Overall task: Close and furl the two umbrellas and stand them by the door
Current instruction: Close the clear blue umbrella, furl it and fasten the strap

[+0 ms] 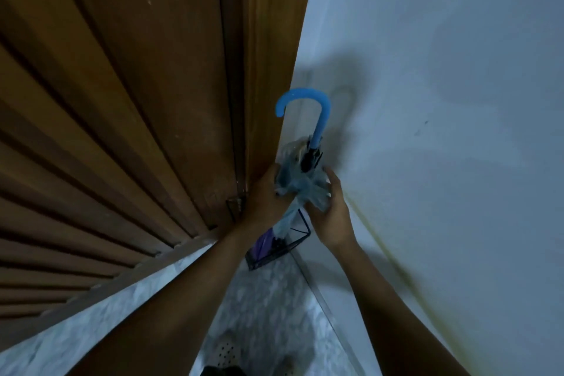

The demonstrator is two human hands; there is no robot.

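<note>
A clear umbrella (300, 180) with a blue hooked handle (317, 113) stands upright, handle up, in the corner between the brown door (137, 101) and the pale wall. Its canopy is gathered loosely around the shaft. My left hand (265, 195) grips the bunched canopy from the door side. My right hand (331, 210) holds the folds from the wall side. The umbrella's lower end goes down into a black wire stand (283, 249) on the floor. A purple umbrella (262, 243) lies partly hidden inside that stand.
The wooden door frame (274, 70) runs up just left of the handle. A metal threshold strip (122, 278) crosses the marbled floor (268, 299). A yellowish line (396, 265) runs along the wall's base. Something dotted (227, 351) shows at the bottom edge.
</note>
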